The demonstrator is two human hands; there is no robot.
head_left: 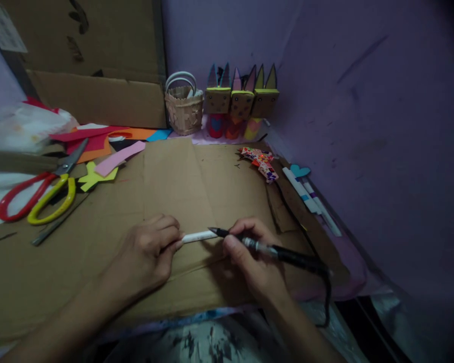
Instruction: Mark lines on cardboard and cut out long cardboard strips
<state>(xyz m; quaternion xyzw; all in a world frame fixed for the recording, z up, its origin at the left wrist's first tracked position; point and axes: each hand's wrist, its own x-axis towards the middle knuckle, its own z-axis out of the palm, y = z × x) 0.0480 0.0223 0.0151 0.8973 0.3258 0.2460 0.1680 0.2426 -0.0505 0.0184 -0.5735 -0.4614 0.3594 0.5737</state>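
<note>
My left hand rests on the cardboard sheet with its fingers pinched on the end of a thin white rolled stick. My right hand grips a black corded pen-shaped tool. Its dark tip points left and meets the free end of the white stick. The tool's cord runs off to the right and down past the cardboard's edge.
Red-handled and yellow-handled scissors lie at the left beside coloured paper scraps. A small woven basket and three paper figures stand against the back wall. White markers and a patterned paper piece lie at the right.
</note>
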